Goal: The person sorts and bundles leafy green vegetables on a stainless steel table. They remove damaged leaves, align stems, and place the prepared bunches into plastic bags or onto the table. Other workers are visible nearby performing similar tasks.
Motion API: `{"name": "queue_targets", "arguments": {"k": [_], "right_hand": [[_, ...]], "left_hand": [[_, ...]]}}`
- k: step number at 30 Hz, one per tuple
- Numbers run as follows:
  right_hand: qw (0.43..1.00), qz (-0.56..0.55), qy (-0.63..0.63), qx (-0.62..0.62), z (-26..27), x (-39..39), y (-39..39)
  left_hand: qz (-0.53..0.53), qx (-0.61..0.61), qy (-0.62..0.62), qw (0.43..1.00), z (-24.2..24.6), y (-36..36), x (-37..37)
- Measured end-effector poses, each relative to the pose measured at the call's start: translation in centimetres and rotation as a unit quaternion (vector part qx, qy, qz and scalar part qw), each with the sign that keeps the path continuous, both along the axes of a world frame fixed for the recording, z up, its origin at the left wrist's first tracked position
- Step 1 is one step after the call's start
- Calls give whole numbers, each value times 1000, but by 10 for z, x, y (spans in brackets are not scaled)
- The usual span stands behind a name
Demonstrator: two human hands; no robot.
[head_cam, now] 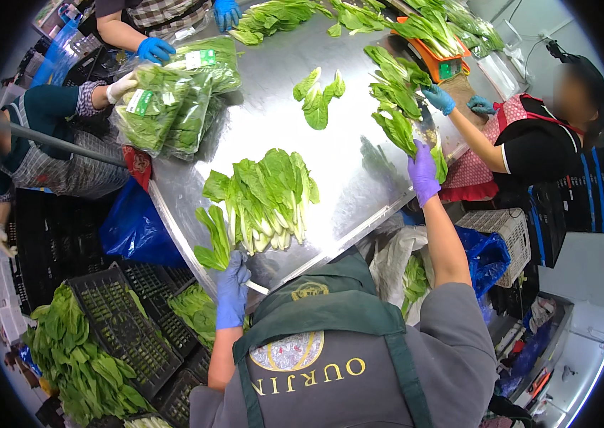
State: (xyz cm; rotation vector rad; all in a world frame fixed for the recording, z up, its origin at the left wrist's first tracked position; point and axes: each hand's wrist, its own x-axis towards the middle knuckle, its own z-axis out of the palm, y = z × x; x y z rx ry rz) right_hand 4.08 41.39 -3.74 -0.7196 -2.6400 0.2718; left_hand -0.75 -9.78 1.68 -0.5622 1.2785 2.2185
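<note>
My left hand [232, 289], in a blue-violet glove, grips a small head of leafy greens [214, 235] at the table's near left edge. From that fist juts a narrow white piece [257, 288]; whether it is a stalk or a handle cannot be told. Just beyond lies a row of leafy greens [270, 198], white stalks towards me. Stretched out to the right, my right hand [423, 172] wears a purple glove and touches a line of loose greens [395, 123]. A leaf [439, 163] shows beside its palm; its grip is partly hidden.
On the steel table [264, 101] lie a few separate greens [318, 99] and bagged greens [157, 112], near co-workers' gloved hands. At the right, a co-worker's blue-gloved hand [440, 99] touches the same line, near an orange scale [430, 53]. Black crates [125, 321] stand lower left.
</note>
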Motion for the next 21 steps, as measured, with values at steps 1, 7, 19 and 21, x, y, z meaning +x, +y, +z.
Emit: {"name": "queue_targets", "arguments": {"k": [1, 7, 19, 21], "right_hand": [[999, -29, -28, 36, 3, 6, -1], [987, -55, -147, 39, -34, 22, -22], [987, 14, -109, -117, -29, 37, -17], [991, 30, -97, -90, -24, 35, -22]], "left_hand": [[4, -4, -11, 1000, -2, 2, -1], [-1, 47, -25, 999, -8, 15, -5], [87, -137, -13, 987, -47, -34, -20], [86, -192, -1, 978, -53, -32, -27]]}}
